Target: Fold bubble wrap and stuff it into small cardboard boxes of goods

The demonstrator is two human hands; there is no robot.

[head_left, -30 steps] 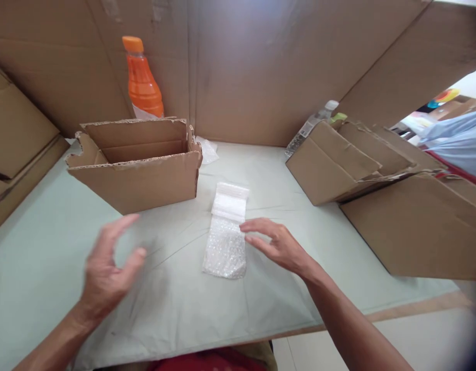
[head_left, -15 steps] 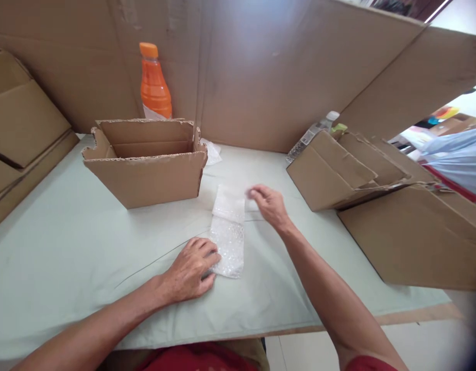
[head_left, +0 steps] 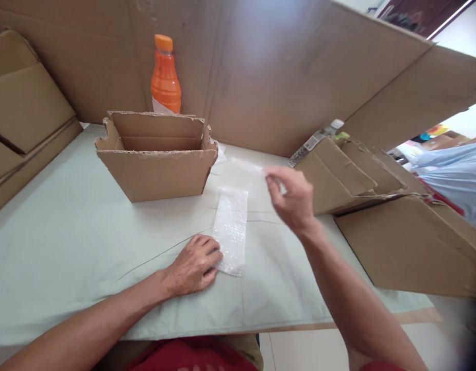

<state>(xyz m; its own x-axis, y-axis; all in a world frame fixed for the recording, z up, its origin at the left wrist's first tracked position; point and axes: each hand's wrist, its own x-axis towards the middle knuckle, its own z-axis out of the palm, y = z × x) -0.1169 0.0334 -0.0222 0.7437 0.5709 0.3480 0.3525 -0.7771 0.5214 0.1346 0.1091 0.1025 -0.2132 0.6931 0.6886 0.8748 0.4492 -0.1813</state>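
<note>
A flat piece of bubble wrap (head_left: 232,232) lies lengthwise on the cloth-covered table. My left hand (head_left: 195,263) rests at its lower left, curled fingers gripping and pressing its edge. Raised above and to the right of the wrap, my right hand (head_left: 292,198) pinches a thin, translucent plastic piece (head_left: 245,166) between thumb and fingers. Motion blurs that piece, which stretches leftward from the fingertips; its exact kind is unclear. Beyond the wrap, to the left, stands an open-topped cardboard box (head_left: 160,175).
An orange bottle (head_left: 166,82) stands behind the box against a cardboard wall (head_left: 261,77). At right are more cardboard boxes (head_left: 408,242) and a leaning clear bottle (head_left: 315,141). Another box (head_left: 29,98) is at far left. A thin dark line (head_left: 156,253) crosses the pale cloth (head_left: 87,226).
My right hand has risen and moved right, lifting the translucent piece off the upper part of the bubble wrap. My left hand stays at the wrap's edge. The view has shifted slightly.
</note>
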